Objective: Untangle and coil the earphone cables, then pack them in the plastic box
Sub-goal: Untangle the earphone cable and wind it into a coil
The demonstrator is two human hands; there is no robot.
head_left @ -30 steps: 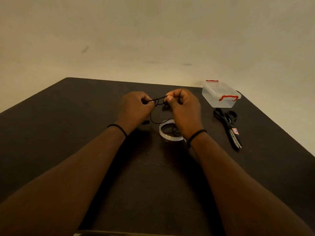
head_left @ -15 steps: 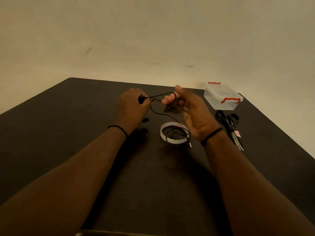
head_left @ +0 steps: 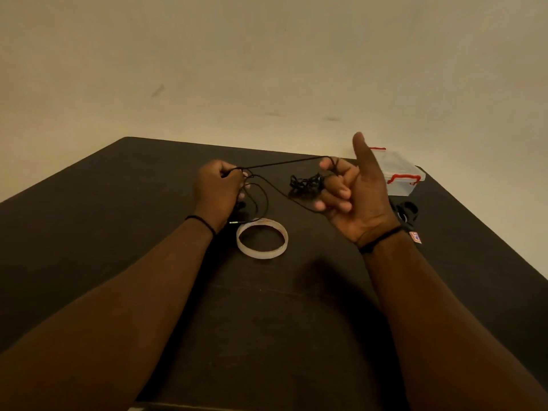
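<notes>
Two hands stretch a black earphone cable (head_left: 284, 163) taut: left hand (head_left: 218, 188) fisted round one end, right hand (head_left: 353, 188) hooking it on curled fingers, thumb raised. Beyond the right hand sits the plastic box (head_left: 403, 176).

scissors (head_left: 406, 213) mostly hidden behind right wrist, plastic box (head_left: 401, 176) partly behind thumb, forearms cut by bottom edge

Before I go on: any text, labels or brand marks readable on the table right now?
None can be read.
Scissors: a small red and white sticker by the right wrist, too blurred to read.
Tape roll: reddish marks on the far rim, illegible.
Plastic box: no lettering visible.
</notes>
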